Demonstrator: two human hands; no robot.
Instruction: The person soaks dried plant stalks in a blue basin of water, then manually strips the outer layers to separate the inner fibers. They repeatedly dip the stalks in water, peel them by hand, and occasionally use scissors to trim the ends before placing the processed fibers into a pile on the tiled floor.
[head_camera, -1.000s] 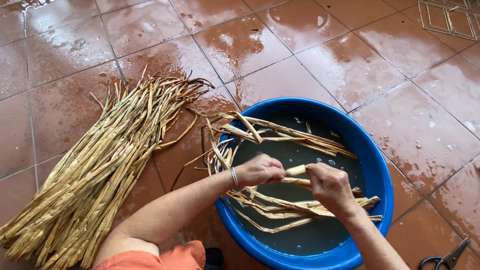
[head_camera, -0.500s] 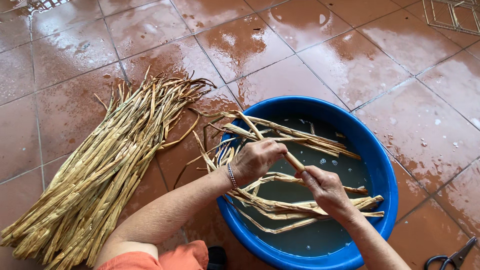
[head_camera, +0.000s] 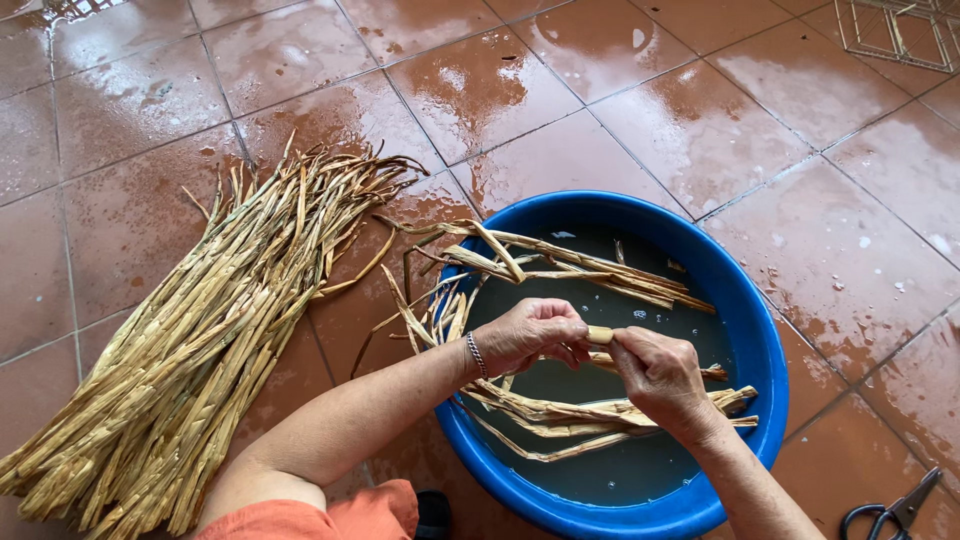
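I see left hand (head_camera: 530, 335) and right hand (head_camera: 655, 375) both clenched on one pale stalk (head_camera: 600, 335) | above blue basin (head_camera: 745, 330) centre | stalk axis left-right between hands | dry bundle (head_camera: 200, 340) left of basin.

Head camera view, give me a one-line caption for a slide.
Both hands, left hand and right hand, grip one pale stalk over a blue basin of soaking stalks, beside a dry bundle.

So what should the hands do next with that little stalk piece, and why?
Probably draw the stalk piece apart or peel it. The left hand and right hand both pinch it above the water in the blue basin, where soaked stalks lie. The dry bundle waits on the wet tiles.
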